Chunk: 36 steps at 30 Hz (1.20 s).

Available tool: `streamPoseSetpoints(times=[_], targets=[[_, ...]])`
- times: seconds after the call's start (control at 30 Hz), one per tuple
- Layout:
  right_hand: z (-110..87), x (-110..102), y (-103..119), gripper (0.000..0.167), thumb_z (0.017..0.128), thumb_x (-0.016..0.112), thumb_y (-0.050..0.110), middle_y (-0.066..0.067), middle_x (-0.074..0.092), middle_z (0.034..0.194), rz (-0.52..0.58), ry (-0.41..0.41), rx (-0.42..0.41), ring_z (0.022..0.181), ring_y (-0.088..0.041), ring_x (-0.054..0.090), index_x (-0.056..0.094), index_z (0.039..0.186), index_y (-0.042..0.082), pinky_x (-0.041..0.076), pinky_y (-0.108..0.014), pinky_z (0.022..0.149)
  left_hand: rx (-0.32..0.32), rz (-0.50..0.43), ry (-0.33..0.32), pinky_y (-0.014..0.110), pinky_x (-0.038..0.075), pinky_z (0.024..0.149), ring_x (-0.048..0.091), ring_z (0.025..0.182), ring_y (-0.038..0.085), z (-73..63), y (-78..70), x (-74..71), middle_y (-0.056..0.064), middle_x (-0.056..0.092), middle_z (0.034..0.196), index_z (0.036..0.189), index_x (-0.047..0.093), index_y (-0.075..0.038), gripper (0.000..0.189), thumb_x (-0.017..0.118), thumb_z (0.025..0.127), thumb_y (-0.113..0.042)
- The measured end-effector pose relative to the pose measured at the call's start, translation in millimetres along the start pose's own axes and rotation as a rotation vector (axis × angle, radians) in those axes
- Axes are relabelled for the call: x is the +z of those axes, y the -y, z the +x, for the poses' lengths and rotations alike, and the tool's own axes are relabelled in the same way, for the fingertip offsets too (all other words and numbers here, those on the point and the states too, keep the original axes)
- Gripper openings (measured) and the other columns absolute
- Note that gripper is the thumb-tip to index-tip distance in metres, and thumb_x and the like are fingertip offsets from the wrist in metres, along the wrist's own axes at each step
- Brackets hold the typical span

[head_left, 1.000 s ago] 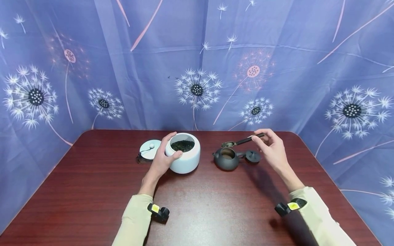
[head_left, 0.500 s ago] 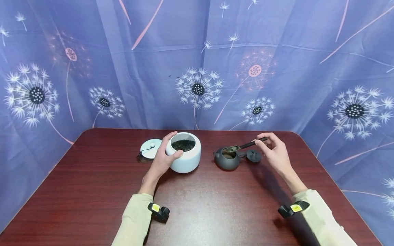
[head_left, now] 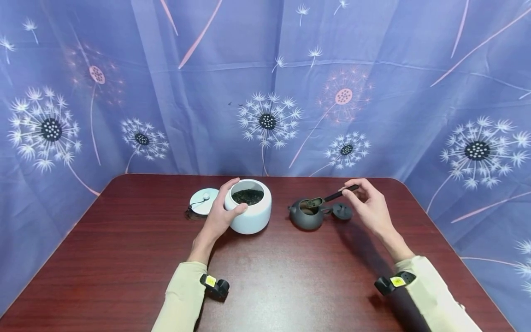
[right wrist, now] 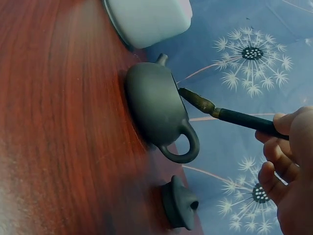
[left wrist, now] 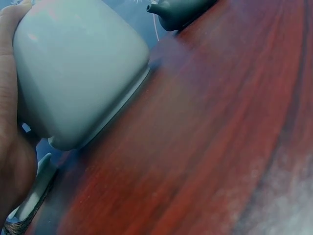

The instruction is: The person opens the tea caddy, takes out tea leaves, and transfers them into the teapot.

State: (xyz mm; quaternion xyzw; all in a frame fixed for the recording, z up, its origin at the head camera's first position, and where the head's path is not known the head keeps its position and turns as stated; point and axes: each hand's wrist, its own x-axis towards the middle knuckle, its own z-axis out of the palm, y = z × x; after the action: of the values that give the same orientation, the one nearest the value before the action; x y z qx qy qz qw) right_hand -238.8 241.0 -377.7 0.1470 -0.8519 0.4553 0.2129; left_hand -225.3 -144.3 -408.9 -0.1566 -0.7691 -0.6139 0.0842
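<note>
A white jar (head_left: 250, 220) with dark tea leaves (head_left: 248, 196) inside stands on the table, tilted slightly toward me in the head view. My left hand (head_left: 218, 213) grips its left side, thumb over the front of the rim. My right hand (head_left: 370, 206) pinches the dark handle of a tea scoop (head_left: 334, 195) between thumb and fingers. The scoop's metal bowl points down into the mouth of a dark teapot (head_left: 306, 220). In the right wrist view, the scoop's tip sits right at the teapot (right wrist: 155, 100) opening.
Right of the teapot lies its dark lid (head_left: 342, 211), near the handle. A pale jar lid (head_left: 201, 201) with a knob and dark tassel lies behind my left hand. The reddish-brown table (head_left: 265, 281) ends at a blue dandelion-patterned curtain (head_left: 199, 92).
My right hand has shifted slightly right and down, bringing the scoop from above the teapot into its mouth. My left hand and the jar have stayed in place.
</note>
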Motion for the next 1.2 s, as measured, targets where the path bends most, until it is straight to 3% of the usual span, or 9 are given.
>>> streamPoseSetpoints(times=[0.13, 0.43, 0.6, 0.9, 1.2], targets=[[3.6, -1.2, -11.4, 0.021, 0.093, 0.069, 0.01, -0.013, 0.074, 0.096, -0.041, 0.004, -0.053, 0.068, -0.002, 0.064, 0.065, 0.113, 0.011, 0.04, -0.018, 0.058, 0.007, 0.001, 0.0, 0.054, 0.023, 0.118, 0.032, 0.145, 0.033, 1.1, 1.8, 1.3, 0.015, 0.035, 0.158, 0.151, 0.038, -0.006, 0.076, 0.07, 0.084, -0.018], [5.3, -2.6, -9.9, 0.02, 0.093, 0.068, 0.006, -0.006, 0.073, 0.092, -0.09, 0.042, -0.205, 0.055, -0.008, 0.057, 0.066, 0.112, 0.009, 0.039, -0.019, 0.05, -0.002, 0.0, 0.005, 0.054, 0.023, 0.118, 0.033, 0.145, 0.033, 0.7, 3.3, 1.8, 0.014, 0.035, 0.158, 0.151, 0.038, -0.007, 0.076, 0.07, 0.084, -0.017], [8.1, -1.0, -6.3, 0.021, 0.092, 0.068, 0.004, -0.003, 0.072, 0.089, -0.105, 0.023, -0.253, 0.053, -0.004, 0.052, 0.066, 0.111, 0.011, 0.037, -0.018, 0.05, 0.02, -0.01, 0.002, 0.055, 0.022, 0.118, 0.031, 0.145, 0.039, 1.7, 5.6, 1.6, 0.016, 0.035, 0.157, 0.15, 0.038, -0.004, 0.077, 0.071, 0.083, -0.019], [16.7, 5.5, 5.8, 0.02, 0.091, 0.069, 0.002, -0.003, 0.072, 0.091, -0.066, -0.005, -0.304, 0.056, -0.004, 0.051, 0.067, 0.11, 0.009, 0.037, -0.018, 0.051, 0.016, -0.01, 0.0, 0.054, 0.023, 0.118, 0.032, 0.145, 0.034, 0.8, 3.9, 0.4, 0.015, 0.035, 0.158, 0.151, 0.037, -0.005, 0.076, 0.07, 0.083, -0.019], [20.9, 18.2, 31.2, 0.022, 0.088, 0.069, -0.006, -0.014, 0.072, 0.089, 0.031, -0.025, -0.303, 0.056, -0.006, 0.046, 0.066, 0.109, 0.0, 0.034, -0.019, 0.051, 0.022, 0.002, -0.004, 0.055, 0.022, 0.118, 0.03, 0.145, 0.041, 0.1, 1.8, 0.2, 0.019, 0.034, 0.157, 0.151, 0.038, -0.005, 0.074, 0.068, 0.085, -0.017]])
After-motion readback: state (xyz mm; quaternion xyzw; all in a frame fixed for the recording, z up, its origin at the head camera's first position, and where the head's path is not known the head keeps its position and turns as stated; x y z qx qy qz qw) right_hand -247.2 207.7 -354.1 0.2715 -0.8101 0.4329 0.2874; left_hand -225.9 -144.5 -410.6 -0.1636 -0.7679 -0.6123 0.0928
